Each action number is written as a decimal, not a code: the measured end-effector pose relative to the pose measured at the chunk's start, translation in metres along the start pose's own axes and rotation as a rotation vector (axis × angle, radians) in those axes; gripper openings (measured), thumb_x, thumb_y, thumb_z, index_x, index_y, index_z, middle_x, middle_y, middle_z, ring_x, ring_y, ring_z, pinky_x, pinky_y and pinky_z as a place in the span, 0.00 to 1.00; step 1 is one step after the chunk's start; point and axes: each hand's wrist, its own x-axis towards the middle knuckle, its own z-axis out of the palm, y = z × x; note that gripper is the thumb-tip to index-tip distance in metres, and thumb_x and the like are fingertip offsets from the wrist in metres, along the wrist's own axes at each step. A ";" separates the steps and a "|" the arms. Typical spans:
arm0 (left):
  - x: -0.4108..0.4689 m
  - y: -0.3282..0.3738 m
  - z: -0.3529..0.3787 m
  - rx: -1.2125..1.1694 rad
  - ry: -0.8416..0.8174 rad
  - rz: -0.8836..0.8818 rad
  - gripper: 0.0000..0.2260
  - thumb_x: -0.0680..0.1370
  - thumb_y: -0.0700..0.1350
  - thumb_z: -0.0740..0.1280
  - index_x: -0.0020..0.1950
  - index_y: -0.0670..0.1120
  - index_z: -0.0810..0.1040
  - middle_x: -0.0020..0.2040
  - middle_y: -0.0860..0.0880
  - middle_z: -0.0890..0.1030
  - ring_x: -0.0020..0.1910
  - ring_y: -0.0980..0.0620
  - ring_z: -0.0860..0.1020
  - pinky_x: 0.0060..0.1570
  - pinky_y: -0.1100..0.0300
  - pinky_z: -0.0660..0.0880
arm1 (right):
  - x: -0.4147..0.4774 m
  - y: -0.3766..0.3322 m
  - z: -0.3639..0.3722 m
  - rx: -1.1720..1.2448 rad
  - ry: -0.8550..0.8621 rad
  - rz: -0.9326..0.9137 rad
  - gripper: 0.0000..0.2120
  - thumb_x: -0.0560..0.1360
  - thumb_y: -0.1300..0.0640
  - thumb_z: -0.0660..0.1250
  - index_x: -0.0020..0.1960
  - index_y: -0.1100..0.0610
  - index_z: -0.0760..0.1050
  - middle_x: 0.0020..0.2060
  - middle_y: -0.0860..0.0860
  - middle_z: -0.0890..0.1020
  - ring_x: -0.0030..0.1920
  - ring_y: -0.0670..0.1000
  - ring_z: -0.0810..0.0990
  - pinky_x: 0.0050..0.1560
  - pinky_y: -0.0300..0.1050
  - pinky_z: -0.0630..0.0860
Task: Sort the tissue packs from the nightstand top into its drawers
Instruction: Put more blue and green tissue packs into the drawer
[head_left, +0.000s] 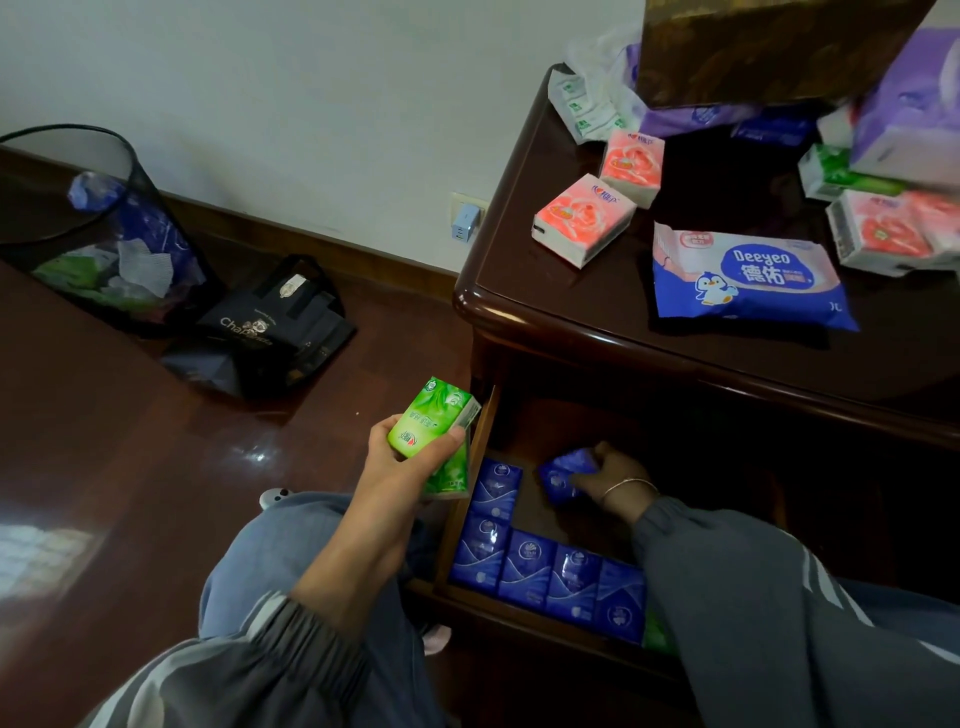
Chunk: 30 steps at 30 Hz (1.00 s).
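My left hand (402, 460) grips green tissue packs (434, 418) just left of the open drawer (470, 470) of the dark nightstand (571, 312). My right hand (608, 475) is inside the drawer, closed on a blue tissue pack (563, 467). Several blue packs (545, 569) stand in a row along the drawer's front and left side. On the nightstand top lie pink packs (584, 218), a blue Deeyeo wipes pack (748, 280), more pink packs (893, 234) and green packs (836, 174) at the right.
A mesh waste bin (98, 228) with rubbish and a black bag (275, 327) stand on the wooden floor to the left. A charger (465, 222) is plugged into the wall. A brown box (769, 47) and purple tissue packs (914, 104) crowd the nightstand's back.
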 end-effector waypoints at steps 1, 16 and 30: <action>0.000 0.000 0.000 0.006 -0.005 -0.002 0.37 0.52 0.57 0.82 0.57 0.58 0.70 0.44 0.54 0.85 0.43 0.53 0.84 0.38 0.57 0.79 | -0.003 0.002 0.000 0.184 0.034 0.076 0.25 0.72 0.54 0.70 0.65 0.64 0.71 0.57 0.61 0.79 0.55 0.61 0.79 0.54 0.50 0.75; -0.004 0.001 0.005 0.028 -0.022 -0.019 0.33 0.56 0.54 0.81 0.57 0.57 0.70 0.50 0.50 0.84 0.46 0.51 0.84 0.46 0.49 0.80 | -0.017 -0.019 0.031 -0.213 -0.102 -0.148 0.20 0.72 0.54 0.70 0.60 0.58 0.69 0.55 0.57 0.78 0.54 0.56 0.77 0.50 0.45 0.73; -0.026 -0.008 0.038 0.083 -0.194 -0.107 0.28 0.66 0.47 0.76 0.63 0.50 0.69 0.54 0.46 0.83 0.48 0.50 0.84 0.45 0.55 0.80 | -0.111 -0.040 -0.028 0.873 -0.451 -0.119 0.10 0.74 0.53 0.68 0.55 0.49 0.76 0.45 0.48 0.86 0.45 0.47 0.85 0.39 0.39 0.80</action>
